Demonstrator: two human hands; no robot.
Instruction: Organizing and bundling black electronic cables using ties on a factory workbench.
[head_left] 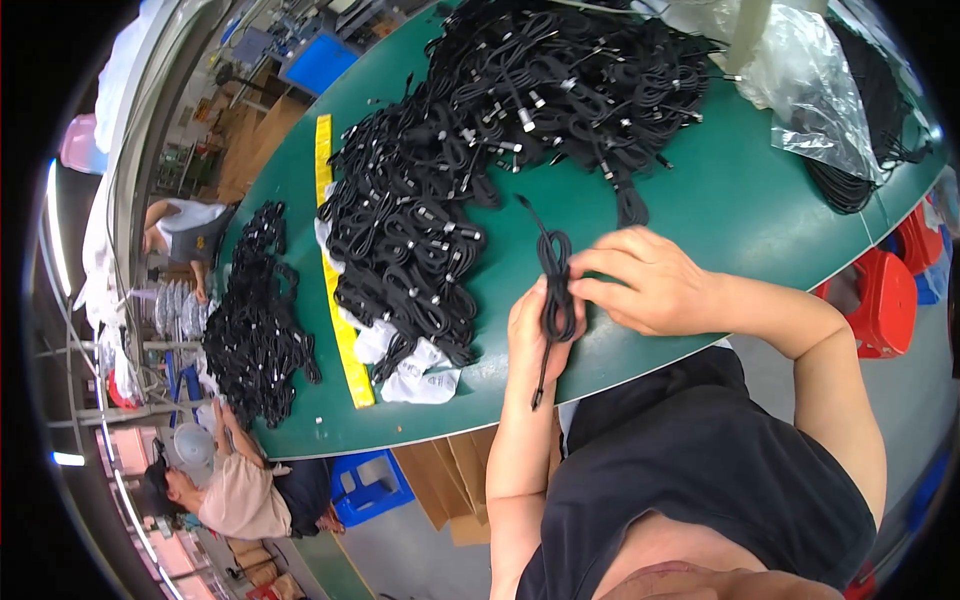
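A black cable (553, 260), folded into a long looped bundle with a narrow waist, stands out over the near edge of the green table. One of its ends sticks out at the top and the other hangs toward my forearm. My left hand (524, 335) is closed around the bundle from below. The fingers of my right hand (650, 282) are bent in at the waist of the bundle, slightly smeared by motion. Whatever they pinch there is too small to make out. Just beyond my right hand lies another bundled cable (630, 205).
A big heap of bundled black cables (560, 90) covers the far part of the green table (740, 200). A yellow strip (340, 320) separates it from a second cable pile (260, 330) at left, by two people. Clear plastic bags (815, 90) lie far right; red stools (880, 300) stand below.
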